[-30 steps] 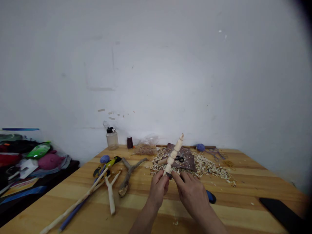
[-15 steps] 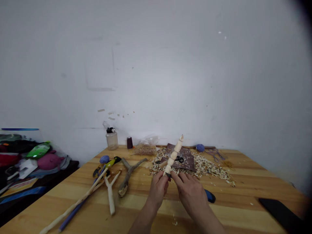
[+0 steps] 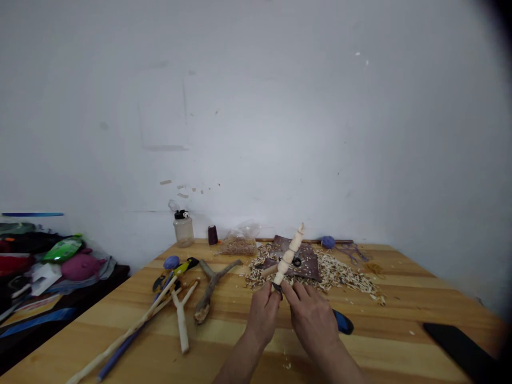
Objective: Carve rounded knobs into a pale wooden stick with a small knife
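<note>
A pale carved stick (image 3: 288, 256) with rounded, notched segments and a pointed tip slants up and away from my left hand (image 3: 262, 314), whose fingers are closed round its lower end. My right hand (image 3: 314, 320) is wrapped round a knife, its blue-and-black handle (image 3: 343, 322) sticking out on the right side. The dark blade (image 3: 277, 287) lies against the stick's lower part, close to both hands. Fingertips of the two hands are nearly touching there. Behind the stick, wood shavings (image 3: 340, 274) cover part of a brown sheet (image 3: 310, 260).
On the left lie a peeled forked stick (image 3: 182, 322), a bark-covered forked branch (image 3: 210, 290), long rods (image 3: 124, 341) and a yellow-and-black tool (image 3: 186, 265). A bottle (image 3: 183, 229), thread spool (image 3: 212, 235) and plastic bag (image 3: 240, 241) stand near the wall. A black flat object (image 3: 456, 344) lies right.
Both hands and the carved stick have shifted slightly; the stick's tip sits a little further right. The blade stays near the lower end of the stick.
</note>
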Motion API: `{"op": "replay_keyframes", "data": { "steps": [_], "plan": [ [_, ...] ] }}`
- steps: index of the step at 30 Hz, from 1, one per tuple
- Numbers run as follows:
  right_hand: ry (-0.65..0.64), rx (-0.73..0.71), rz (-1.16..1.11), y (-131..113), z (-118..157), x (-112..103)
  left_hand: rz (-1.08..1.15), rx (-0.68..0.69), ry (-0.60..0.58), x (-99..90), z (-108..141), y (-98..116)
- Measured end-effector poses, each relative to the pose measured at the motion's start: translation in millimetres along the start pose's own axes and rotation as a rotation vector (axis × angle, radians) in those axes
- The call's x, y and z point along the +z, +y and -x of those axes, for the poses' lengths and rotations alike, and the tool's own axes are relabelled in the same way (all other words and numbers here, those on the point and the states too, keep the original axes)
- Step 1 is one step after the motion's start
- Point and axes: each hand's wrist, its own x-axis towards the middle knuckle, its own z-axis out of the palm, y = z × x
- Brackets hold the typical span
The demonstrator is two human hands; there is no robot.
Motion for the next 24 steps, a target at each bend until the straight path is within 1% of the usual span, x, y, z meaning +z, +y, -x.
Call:
{"op": "replay_keyframes", "data": {
  "steps": [2,4,6,8,12,14,16,19,24],
  "plan": [
    [0.009,0.007,-0.009,-1,1,1,-0.160,0.090,0.027,-1.3,2,4],
    [0.014,0.023,-0.042,-2,1,4,-0.277,0.135,0.064,-1.9,4,6],
    [0.006,0.048,-0.126,-2,1,8,-0.270,0.130,0.083,-1.2,4,7],
    [-0.018,0.071,-0.294,1,0,12,-0.108,0.054,0.064,0.4,3,6],
    [-0.042,0.169,-0.724,13,-3,15,0.369,-0.230,-0.056,2.3,-1,4],
    [-0.057,0.222,-0.814,18,-4,13,0.488,-0.280,-0.066,1.2,-2,3],
    [-0.089,0.229,-0.808,19,-4,11,0.531,-0.293,-0.052,-0.9,-3,3],
    [-0.141,0.182,-0.721,16,-4,6,0.557,-0.320,-0.042,-3.8,-5,3],
    [-0.175,0.128,-0.579,12,-3,4,0.578,-0.355,-0.080,-4.3,-4,5]
  ]
}}
